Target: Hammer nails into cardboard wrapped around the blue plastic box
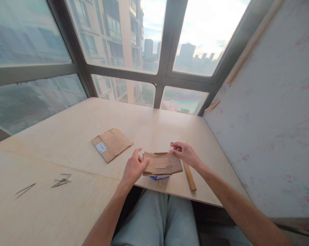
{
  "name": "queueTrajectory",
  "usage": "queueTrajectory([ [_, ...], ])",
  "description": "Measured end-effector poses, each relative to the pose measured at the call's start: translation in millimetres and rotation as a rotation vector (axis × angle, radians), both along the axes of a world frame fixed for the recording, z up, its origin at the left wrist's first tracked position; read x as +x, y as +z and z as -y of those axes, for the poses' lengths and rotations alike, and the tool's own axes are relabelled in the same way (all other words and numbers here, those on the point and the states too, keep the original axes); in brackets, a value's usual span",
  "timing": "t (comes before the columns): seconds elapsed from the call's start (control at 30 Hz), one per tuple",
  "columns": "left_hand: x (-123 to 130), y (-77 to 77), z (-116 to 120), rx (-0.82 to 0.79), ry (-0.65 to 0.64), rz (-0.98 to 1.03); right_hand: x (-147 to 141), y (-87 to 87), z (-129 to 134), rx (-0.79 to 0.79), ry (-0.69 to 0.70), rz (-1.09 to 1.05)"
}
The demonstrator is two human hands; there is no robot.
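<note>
A folded piece of corrugated cardboard (161, 164) sits in front of me on top of a small blue box (159, 177), most of which it hides. Several thin dark sticks (164, 169) lie across its lower part. My left hand (135, 167) grips the cardboard's left edge, thumb on top and forefinger raised. At the upper right corner, my right hand (184, 152) has its fingertips pinched at the cardboard's edge; whether something thin is between them too, I cannot make out. A wooden strip (189, 176) lies under and beside my right hand, partly covered.
Another folded cardboard piece (113, 145) with a white label lies at the left on the pale wooden table (80, 119). Thin metal rods (62, 180) are scattered farther left, with two more rods (25, 190) near them. Windows stand behind, and a papered wall (267, 136) bounds the right.
</note>
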State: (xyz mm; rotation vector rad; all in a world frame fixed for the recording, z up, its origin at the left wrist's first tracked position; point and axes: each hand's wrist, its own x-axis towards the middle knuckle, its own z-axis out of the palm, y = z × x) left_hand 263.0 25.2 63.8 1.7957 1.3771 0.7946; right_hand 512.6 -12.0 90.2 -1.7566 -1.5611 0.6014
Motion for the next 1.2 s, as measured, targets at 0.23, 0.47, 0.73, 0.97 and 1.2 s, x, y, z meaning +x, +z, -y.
queueTrajectory([
  [0.23,2.9,-30.8,8.4,0.098,0.103,0.054,-0.7,-25.6,10.2,-0.106,-0.145,-0.175],
  [0.47,12.6,-53.4,21.0,0.183,0.086,0.145,-11.8,-49.3,29.3,-0.175,-0.143,-0.645],
  [0.73,18.3,-60.7,17.8,-0.082,0.101,0.379,-17.6,-50.3,33.0,-0.192,-0.199,-0.846],
  [0.97,20.8,-52.5,18.3,-0.311,0.130,0.643,-20.3,-52.9,31.5,-0.183,-0.235,-0.799],
  [1.2,19.9,-40.4,16.4,-0.295,0.214,0.600,-17.4,-46.2,30.5,-0.135,-0.288,-0.603],
])
